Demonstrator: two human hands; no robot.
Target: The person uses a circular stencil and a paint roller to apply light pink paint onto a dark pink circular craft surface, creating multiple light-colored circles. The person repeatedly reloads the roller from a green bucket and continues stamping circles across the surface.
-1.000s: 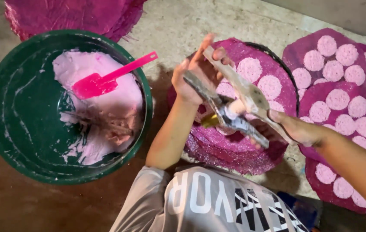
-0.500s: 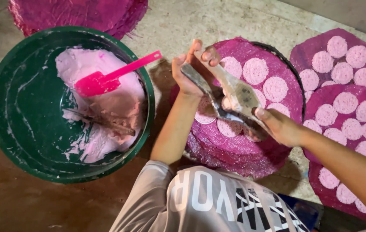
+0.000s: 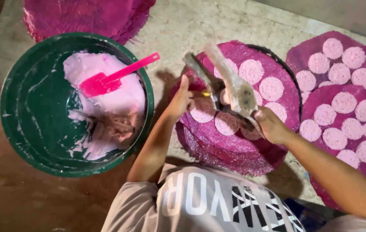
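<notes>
My right hand (image 3: 271, 125) grips the handle end of a hinged metal press (image 3: 234, 88) smeared with pale dough. Its two arms are spread and point away from me over a round magenta mat (image 3: 234, 154). That mat carries several flat pale pink discs (image 3: 270, 89). My left hand (image 3: 181, 98) rests on the mat's left part, thumb up beside the press's darker arm and fingers next to one disc (image 3: 202, 112). It holds nothing.
A green basin (image 3: 28, 129) at the left holds pink dough (image 3: 118, 94) and a pink spatula (image 3: 114, 77). More magenta mats (image 3: 316, 116) with discs lie at the right, and a bare one (image 3: 84, 17) lies beyond the basin. All sit on a rough concrete floor (image 3: 200, 25).
My left hand has left the press's far ends and dropped to the mat. The press has swung more upright, its arms now spread apart.
</notes>
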